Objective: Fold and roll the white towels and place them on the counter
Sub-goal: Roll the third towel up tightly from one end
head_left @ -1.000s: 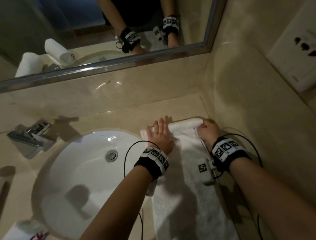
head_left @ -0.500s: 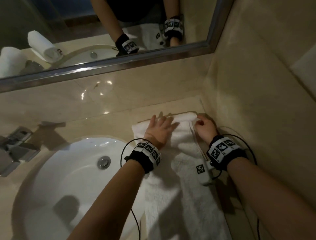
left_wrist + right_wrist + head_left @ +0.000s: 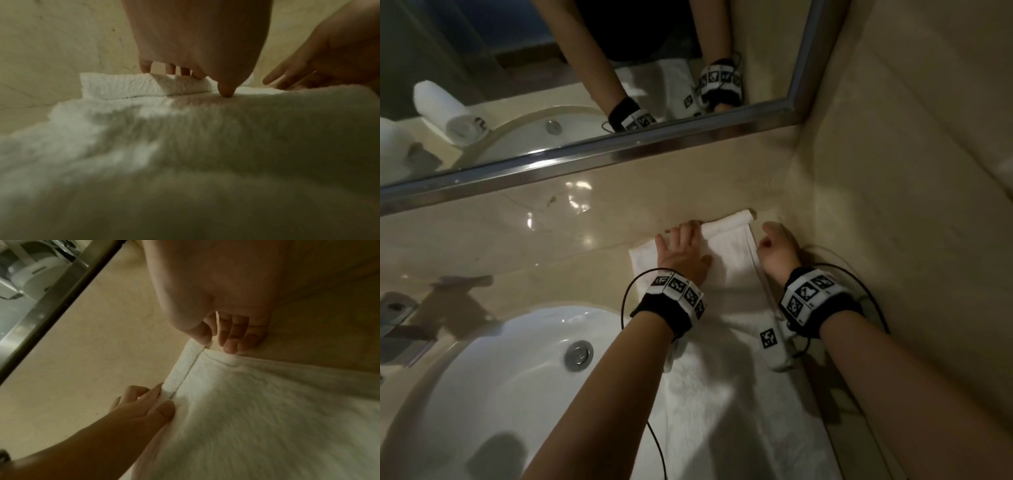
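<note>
On the beige surface [image 3: 592, 253], the left hand [image 3: 681, 253] pinches the white towel's [image 3: 726, 270] first roll; the right hand [image 3: 779, 250], loosely curled, holds nothing and should grip next.

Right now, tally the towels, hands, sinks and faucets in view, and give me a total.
Towels: 3, the towel being rolled plus two rolled towels seen in the mirror
Hands: 2, left hand, right hand
Sink: 1
Faucet: 1
Total: 7

Both forearms are bare, each wrist wrapped in a black wristband [image 3: 666, 313] faced with white tiles of black square-patterned markers, a thin black cable [image 3: 627, 294] looping off, a small white marker-tagged camera box [image 3: 774, 347] slung beneath.
</note>
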### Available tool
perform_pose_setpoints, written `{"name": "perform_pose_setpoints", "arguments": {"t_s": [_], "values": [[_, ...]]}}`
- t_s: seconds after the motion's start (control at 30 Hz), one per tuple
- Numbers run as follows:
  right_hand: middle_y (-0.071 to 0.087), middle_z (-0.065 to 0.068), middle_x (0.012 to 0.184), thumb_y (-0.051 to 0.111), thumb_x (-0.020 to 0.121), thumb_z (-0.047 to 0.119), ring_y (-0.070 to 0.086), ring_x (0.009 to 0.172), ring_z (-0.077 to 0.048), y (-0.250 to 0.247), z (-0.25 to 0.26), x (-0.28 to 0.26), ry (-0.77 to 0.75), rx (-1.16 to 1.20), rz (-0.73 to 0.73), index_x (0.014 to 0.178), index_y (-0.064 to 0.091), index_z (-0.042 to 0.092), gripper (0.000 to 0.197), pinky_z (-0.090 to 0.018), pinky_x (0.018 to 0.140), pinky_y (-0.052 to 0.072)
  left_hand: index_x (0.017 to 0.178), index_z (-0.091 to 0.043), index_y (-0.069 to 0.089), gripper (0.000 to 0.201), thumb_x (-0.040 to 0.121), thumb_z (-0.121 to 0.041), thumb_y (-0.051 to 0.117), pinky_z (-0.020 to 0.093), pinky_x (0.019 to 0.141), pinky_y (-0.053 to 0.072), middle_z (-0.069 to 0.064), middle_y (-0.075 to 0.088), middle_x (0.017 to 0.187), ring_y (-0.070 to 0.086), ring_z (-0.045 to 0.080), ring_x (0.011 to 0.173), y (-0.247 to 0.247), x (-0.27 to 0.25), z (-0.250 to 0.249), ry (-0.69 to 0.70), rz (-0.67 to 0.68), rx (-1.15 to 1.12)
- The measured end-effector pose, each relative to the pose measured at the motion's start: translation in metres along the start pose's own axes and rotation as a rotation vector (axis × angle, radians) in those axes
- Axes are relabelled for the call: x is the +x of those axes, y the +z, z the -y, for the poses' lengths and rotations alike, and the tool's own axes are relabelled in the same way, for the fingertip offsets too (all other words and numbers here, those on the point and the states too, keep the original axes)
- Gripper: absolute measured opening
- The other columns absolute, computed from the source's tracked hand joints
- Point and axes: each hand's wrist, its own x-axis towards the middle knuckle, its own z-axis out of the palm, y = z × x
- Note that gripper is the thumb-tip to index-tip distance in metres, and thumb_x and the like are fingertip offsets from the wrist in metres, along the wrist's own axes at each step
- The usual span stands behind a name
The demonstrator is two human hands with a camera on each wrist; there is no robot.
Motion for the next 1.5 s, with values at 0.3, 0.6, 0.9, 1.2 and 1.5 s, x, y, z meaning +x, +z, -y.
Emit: {"name": "perform_pose_setpoints", "arguments": {"t_s": [0.3,0.6,0.9,1.2,1.5], "values": [[0.052,0.0,0.056,0.043,0.081,0.029,0.057,0.061,-0.022,0.005,0.018,0.025,0.015,0.036,-0.037,0.05,0.05,0.018,0.033,-0.026,0.061,0.044,0.148,-0.021,0.019,0.056,0.095,-0.017,0.037,0.037,0.115,0.014,0.005,0.026,0.151,0.026,0.027,0.136,0.011,0.01,0.03,0.151,-0.09,-0.112],[0.068,-0.002,0.087,0.072,0.063,0.046,0.063,0.076,-0.022,0.009,0.03,0.013,0.125,-0.165,0.053,0.084,0.065,0.015,0.038,-0.027,0.073,0.052,0.147,-0.018,0.023,0.059,0.092,-0.012,0.042,0.037,0.115,0.011,0.005,0.026,0.151,0.025,0.024,0.137,0.007,0.007,0.037,0.197,-0.104,-0.145],[0.055,-0.015,0.126,0.057,0.091,0.031,0.055,0.114,-0.032,0.01,0.043,-0.015,0.198,-0.369,0.167,0.124,0.051,0.001,0.045,-0.034,0.092,0.044,0.15,-0.025,0.008,0.054,0.099,-0.036,0.026,0.051,0.115,-0.003,0.001,0.001,0.158,-0.001,0.022,0.146,0.018,-0.015,0.015,0.244,-0.004,0.033],[0.064,-0.015,0.102,0.058,0.084,0.029,0.062,0.083,-0.031,0.004,0.043,-0.004,0.218,-0.238,-0.025,0.098,0.059,0.006,0.027,-0.028,0.068,0.047,0.15,-0.016,0.002,0.063,0.094,-0.041,0.009,0.044,0.115,-0.008,0.004,-0.005,0.159,-0.006,0.023,0.146,0.009,-0.022,0.011,0.293,-0.029,0.001],[0.047,-0.016,0.134,0.051,0.089,0.017,0.051,0.119,-0.035,0.006,0.041,-0.004,0.177,-0.245,-0.025,0.133,0.033,0.006,0.049,-0.039,0.096,0.045,0.149,-0.019,-0.009,0.064,0.099,-0.042,0.024,0.041,0.116,-0.007,0.003,-0.014,0.157,-0.011,0.018,0.146,0.029,-0.026,0.019,0.239,0.134,-0.027]]}}
